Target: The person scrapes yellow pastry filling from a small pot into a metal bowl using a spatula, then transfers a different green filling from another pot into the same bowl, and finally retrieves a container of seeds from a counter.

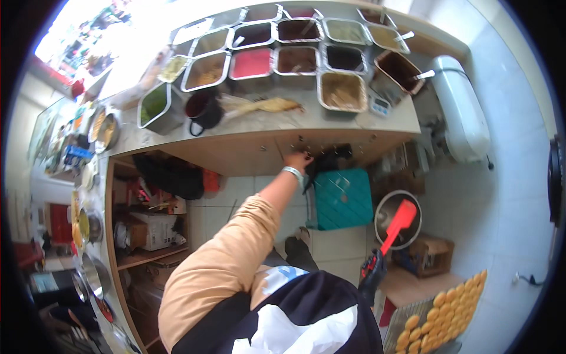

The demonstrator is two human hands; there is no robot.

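My bare left hand (298, 160), with a pale band at the wrist, reaches to the wooden counter front (236, 152). Its fingers are bent together beside small knobs or hooks and a dark hanging item (333, 162); what they grip is too small to tell. My right hand (372, 272) wears a black glove and is closed around the handle of a red spatula (401, 219). The spatula's blade is raised over a round metal bin (417, 231). Between the hands stands a teal plastic stool (344, 203).
Metal trays of fillings (252, 62) crowd the counter, alongside a dark mug (203, 109), a crumpled pastry bag (265, 106) and a small timer (379, 107). A white mixer (463, 109) stands at right. Round golden pieces cover a rack (407, 315) at lower right. Shelves (150, 259) line the left.
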